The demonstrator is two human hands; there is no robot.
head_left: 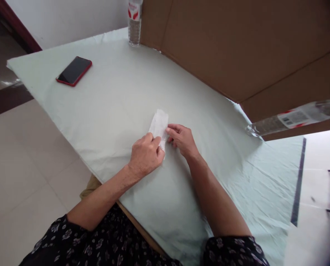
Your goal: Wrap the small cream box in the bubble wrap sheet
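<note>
A narrow white strip, like folded tissue or cloth [159, 122], lies on the pale green tablecloth [112, 92] near the middle of the view. My left hand [146, 153] is closed over its lower left part, with the fingers curled and the thumb at the strip. At the strip's right edge, my right hand [181, 139] pinches the border between thumb and forefinger. The upper end of the strip sticks out beyond both hands. Part of its lower end is hidden by my left hand.
A phone with a red case [74, 71] lies at the back left. Brown cardboard panels [223, 40] stand along the far right side, with one clear bottle [134, 27] at their left end and another [289, 120] at the right. The table edge runs along the left.
</note>
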